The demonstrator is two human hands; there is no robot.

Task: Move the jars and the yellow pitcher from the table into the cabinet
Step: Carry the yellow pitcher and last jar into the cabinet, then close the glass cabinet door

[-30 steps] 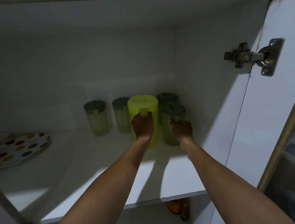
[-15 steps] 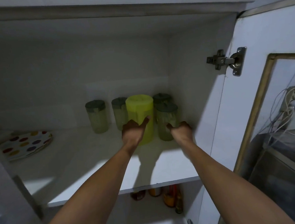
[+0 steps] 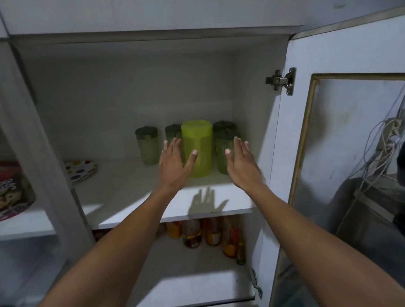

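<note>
— Pulled back off the shelf since a moment ago: left hand (image 3: 172, 164) no longer against the yellow pitcher (image 3: 198, 147), right hand (image 3: 239, 162) no longer on the front right jar (image 3: 227, 152). Now spread flat, fingers apart, gripping nothing, hovering in front of the shelf with the pitcher showing between them.

— And touching anything?

— Apparently not. Left thumb overlaps the pitcher in the view, but looks to be in front of it, not pressed on. Hand shadow cast on the shelf edge (image 3: 172, 215) below.

— Whereabouts of the task's things?

— Standing upright at the back right of the open cabinet's middle shelf: yellow pitcher in the centre of the cluster, left jar (image 3: 147, 145) a little apart, second jar (image 3: 172, 132) tucked just behind the pitcher's left side, back right jar (image 3: 223, 126) behind the front one. Four green-lidded jars in all.

— Meaning for the job?

— Probably the last release done; placing looks complete, though the table is out of view, so cannot confirm nothing remains there.

— Further out?

— Spotted plate (image 3: 80, 170) at the shelf's left end, bottles (image 3: 203, 233) on the shelf beneath, glass-panelled door (image 3: 357, 165) swung open at right, hinge (image 3: 282, 81) at its top, printed round tin (image 3: 4, 190) behind the left-hand door.
</note>
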